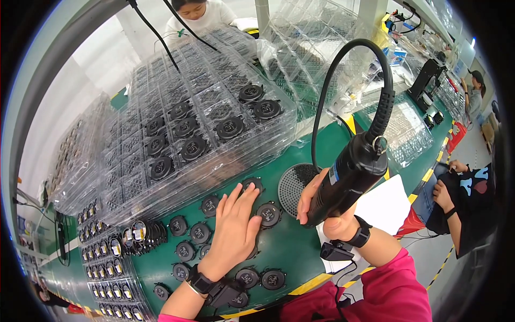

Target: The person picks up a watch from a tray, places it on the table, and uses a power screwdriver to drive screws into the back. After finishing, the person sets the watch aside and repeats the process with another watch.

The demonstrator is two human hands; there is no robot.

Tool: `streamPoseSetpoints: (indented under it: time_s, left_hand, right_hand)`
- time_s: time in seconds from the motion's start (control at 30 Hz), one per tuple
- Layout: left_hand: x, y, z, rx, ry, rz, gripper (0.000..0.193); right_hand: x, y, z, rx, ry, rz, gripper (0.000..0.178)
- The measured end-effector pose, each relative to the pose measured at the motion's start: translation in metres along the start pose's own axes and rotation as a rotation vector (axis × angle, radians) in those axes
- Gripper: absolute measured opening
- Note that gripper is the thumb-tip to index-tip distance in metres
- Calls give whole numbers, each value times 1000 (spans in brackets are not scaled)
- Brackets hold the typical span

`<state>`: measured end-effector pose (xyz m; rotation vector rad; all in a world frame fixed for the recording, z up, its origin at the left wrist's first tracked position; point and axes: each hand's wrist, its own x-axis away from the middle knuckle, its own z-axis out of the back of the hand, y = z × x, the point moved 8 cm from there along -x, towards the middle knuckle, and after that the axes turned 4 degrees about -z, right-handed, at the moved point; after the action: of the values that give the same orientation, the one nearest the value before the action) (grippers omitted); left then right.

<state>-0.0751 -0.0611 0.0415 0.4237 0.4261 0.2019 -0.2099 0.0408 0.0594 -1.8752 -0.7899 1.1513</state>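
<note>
My left hand [232,235] lies palm down with fingers stretched over several round black parts with small tabs; its fingertips touch one black part [252,186] at the far side of the group. Just right of its thumb sits another round black part [269,214]. In my right hand [338,224] is a black electric screwdriver [351,174], gripped around its body and tilted, with a cable looping from its top end. The screwdriver's tip is hidden. Beyond the right hand, a grey perforated disc [294,189] lies on the green table [289,252].
A stack of clear plastic trays [214,166] holding round black parts fills the far left. Round parts with yellow-and-white labels [139,232] are piled at left, beside a filled tray [107,268]. White paper [383,206] lies under my right wrist. Other people sit across and to the right.
</note>
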Motion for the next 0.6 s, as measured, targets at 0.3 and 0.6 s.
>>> streamPoseSetpoints:
  time_s: [0.3,0.6]
  left_hand:
    - [4,-15,5,-56,69,66,38]
    - [9,-23,8,71,151,106,45]
  right_hand:
    - [2,1,0,-25,35,-5,76]
    - [5,1,0,-37,53,-25,78]
